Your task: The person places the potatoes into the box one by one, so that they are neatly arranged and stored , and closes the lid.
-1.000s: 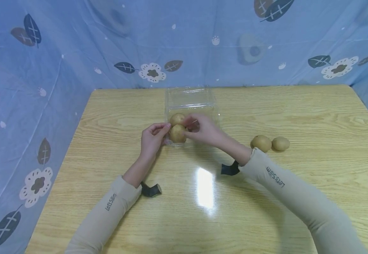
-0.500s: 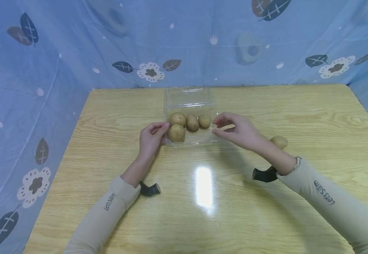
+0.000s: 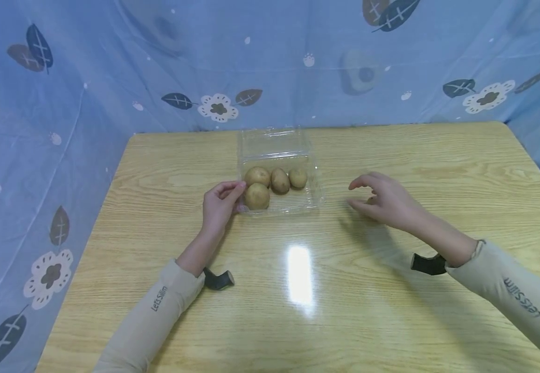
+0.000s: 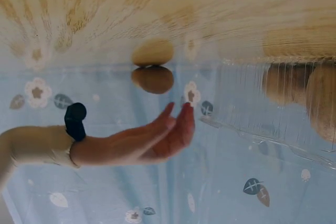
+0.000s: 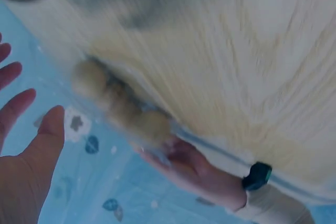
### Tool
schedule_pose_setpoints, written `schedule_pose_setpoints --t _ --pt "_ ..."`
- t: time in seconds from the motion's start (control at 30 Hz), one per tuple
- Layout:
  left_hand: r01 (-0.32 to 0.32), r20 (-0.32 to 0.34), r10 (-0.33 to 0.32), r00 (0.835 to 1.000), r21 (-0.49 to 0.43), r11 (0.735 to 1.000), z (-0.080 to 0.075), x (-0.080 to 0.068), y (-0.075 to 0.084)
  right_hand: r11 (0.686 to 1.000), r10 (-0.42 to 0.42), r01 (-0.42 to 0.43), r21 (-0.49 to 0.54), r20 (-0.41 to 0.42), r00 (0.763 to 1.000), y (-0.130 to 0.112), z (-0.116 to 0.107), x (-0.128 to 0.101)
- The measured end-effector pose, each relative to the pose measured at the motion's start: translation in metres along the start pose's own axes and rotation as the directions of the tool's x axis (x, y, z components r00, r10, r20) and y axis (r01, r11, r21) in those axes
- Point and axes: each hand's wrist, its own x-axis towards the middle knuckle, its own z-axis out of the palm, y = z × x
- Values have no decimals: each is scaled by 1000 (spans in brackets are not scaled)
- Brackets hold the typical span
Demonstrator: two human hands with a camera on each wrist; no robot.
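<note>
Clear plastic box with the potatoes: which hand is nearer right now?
Left. The left hand touches the near-left corner of the clear plastic box, fingertips by a potato. The right hand is off to the box's right, over the table, apart from it.

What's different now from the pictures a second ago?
The right hand has left the clear box, empty, and moved right over the loose potatoes on the table. The left hand stays at the box's left edge; four potatoes remain inside.
</note>
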Motion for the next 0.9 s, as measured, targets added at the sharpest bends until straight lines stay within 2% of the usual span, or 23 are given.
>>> schedule_pose_setpoints --t 0.33,0.7,0.9 --pt "-17 7 17 1000 -13 1000 0 0 -1 992 41 -38 -120 22 999 22 -6 -21" --pt "-10 11 10 1000 -1 1000 -2 -1 -1 983 81 -67 -170 73 994 30 -6 -18" --pt "-6 11 7 1000 -8 1000 0 -1 -1 982 36 -23 -187 67 997 33 -1 -19"
